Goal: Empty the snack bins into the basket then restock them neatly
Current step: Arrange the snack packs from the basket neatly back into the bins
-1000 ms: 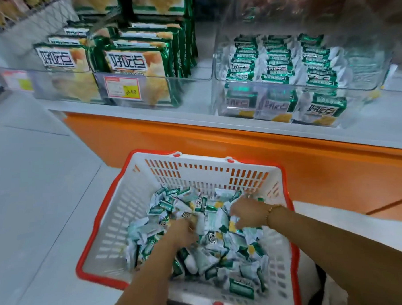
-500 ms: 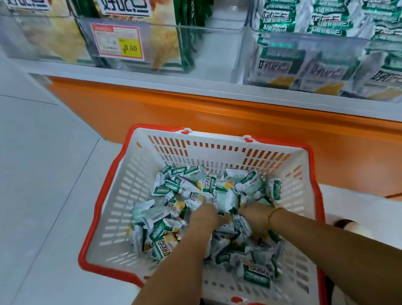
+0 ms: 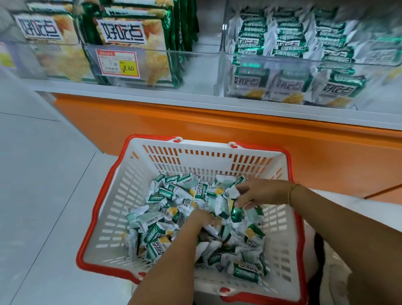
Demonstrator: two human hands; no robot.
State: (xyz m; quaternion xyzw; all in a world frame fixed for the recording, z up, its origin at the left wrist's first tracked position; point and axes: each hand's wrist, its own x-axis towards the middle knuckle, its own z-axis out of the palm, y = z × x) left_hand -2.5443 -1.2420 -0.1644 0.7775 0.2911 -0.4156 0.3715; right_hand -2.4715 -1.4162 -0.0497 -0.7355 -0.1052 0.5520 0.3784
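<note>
A white basket with a red rim (image 3: pixel 110 216) sits on the floor in front of the shelf, holding a heap of small green-and-white snack packets (image 3: pixel 165 200). My left hand (image 3: pixel 201 219) is dug into the middle of the heap, fingers curled among packets and partly hidden. My right hand (image 3: pixel 259 192) rests on the heap's far right side, fingers closed around a few packets. A clear bin (image 3: pixel 283 63) on the shelf at upper right holds rows of the same packets standing neatly.
Clear bins at upper left hold large green snack bags (image 3: pixel 133 37) behind a price tag (image 3: pixel 118 63). The white shelf edge (image 3: pixel 147 94) tops an orange base panel (image 3: pixel 217 133). Grey floor (image 3: pixel 35 171) lies to the left of the basket.
The view has tilted up, showing more of the shelf. My right hand has shifted up and to the right on the heap; my left hand stays buried in the packets.
</note>
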